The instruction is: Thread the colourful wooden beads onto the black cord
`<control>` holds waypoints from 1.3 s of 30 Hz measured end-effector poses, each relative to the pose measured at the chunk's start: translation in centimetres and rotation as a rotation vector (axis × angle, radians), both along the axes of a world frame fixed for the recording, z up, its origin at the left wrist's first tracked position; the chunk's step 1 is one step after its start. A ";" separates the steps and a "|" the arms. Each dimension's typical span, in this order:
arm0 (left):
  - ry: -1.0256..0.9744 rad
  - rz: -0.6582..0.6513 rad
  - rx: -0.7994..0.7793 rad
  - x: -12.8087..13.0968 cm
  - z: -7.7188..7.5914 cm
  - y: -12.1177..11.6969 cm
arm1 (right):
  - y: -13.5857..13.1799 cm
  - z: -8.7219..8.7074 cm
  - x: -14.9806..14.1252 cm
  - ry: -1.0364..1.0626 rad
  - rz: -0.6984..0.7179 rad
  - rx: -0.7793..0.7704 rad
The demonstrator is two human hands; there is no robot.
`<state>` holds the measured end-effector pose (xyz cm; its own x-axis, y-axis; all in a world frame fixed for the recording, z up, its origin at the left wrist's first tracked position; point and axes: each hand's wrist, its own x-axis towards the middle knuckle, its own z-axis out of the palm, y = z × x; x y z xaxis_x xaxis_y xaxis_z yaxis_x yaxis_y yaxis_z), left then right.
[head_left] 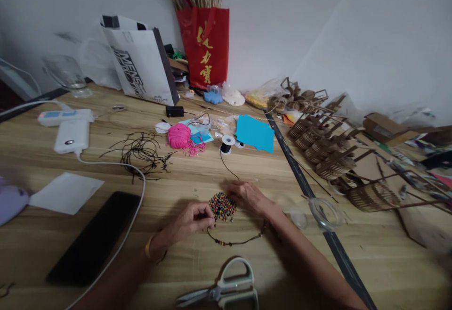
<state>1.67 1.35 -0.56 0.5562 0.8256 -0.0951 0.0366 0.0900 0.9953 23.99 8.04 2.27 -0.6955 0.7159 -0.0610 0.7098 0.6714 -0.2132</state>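
Note:
A small heap of multicoloured beads (222, 206) lies on the table between my two hands. My left hand (194, 218) is at the heap's left edge, thumb and forefinger pinched on the end of a dark cord (243, 242). Several beads sit on that cord, which curves below the heap toward my right wrist. At the heap's upper right is my right hand (245, 194), fingers bent down to the beads; what they hold is hidden. Black cord runs from a white spool (228, 141) to the back of this hand. Scissors (226, 286) lie nearest me.
A black phone (95, 237) and a white cable are on the left, beyond them dark cord pieces (141, 154) and a power bank (72, 135). Pink yarn (179, 135) and blue sheets (254, 133) lie farther back. Clear tape (323, 213) and small woven baskets (318, 147) stand right.

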 end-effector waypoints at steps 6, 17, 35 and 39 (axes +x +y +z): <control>0.015 0.005 -0.017 0.0 0.2 0.0 | -0.3 0.1 -0.6 -0.069 -0.005 0.025; -0.001 0.015 -0.011 0.0 -0.1 -0.1 | -1.0 0.8 -0.2 0.179 -0.050 -0.014; -0.027 0.020 -0.019 0.2 -0.5 0.0 | -6.4 -0.9 -2.2 0.903 -0.032 -0.335; -0.047 0.004 -0.016 0.2 -0.9 -0.1 | -6.7 -1.7 -2.4 0.958 -0.123 -0.366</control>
<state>1.84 1.30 -1.44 0.5568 0.8266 -0.0821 -0.0110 0.1062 0.9943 21.54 1.31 0.59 -0.4903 0.8343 0.2521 0.1936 0.3864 -0.9018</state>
